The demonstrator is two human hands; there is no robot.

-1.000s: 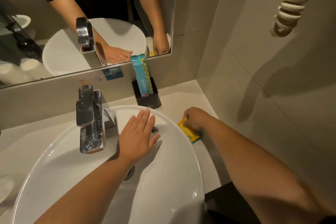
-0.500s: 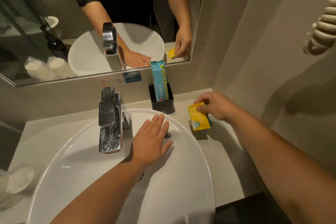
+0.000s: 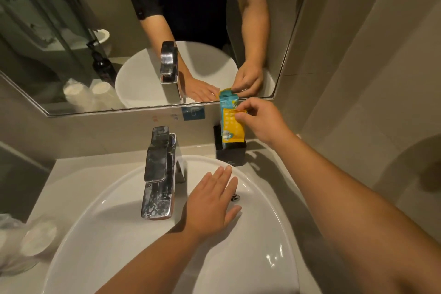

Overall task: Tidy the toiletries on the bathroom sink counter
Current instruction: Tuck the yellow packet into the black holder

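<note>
My right hand (image 3: 262, 122) pinches the top edge of a yellow sachet (image 3: 233, 126) and holds it upright over a black square holder (image 3: 230, 153) at the back of the counter. The sachet's lower end is at the holder's mouth. A taller blue packet (image 3: 226, 102) stands in the holder right behind the sachet. My left hand (image 3: 212, 203) lies flat with fingers spread on the rim of the white basin (image 3: 250, 258), holding nothing.
A chrome tap (image 3: 158, 172) rises at the basin's back left. Wrapped paper cups (image 3: 26, 243) sit on the counter at far left. A mirror (image 3: 71, 31) hangs above the backsplash, and a tiled wall (image 3: 370, 79) closes the right side.
My right hand picked the yellow sachet up from the counter right of the basin and carried it up and back to the black holder. My left hand stayed on the basin.
</note>
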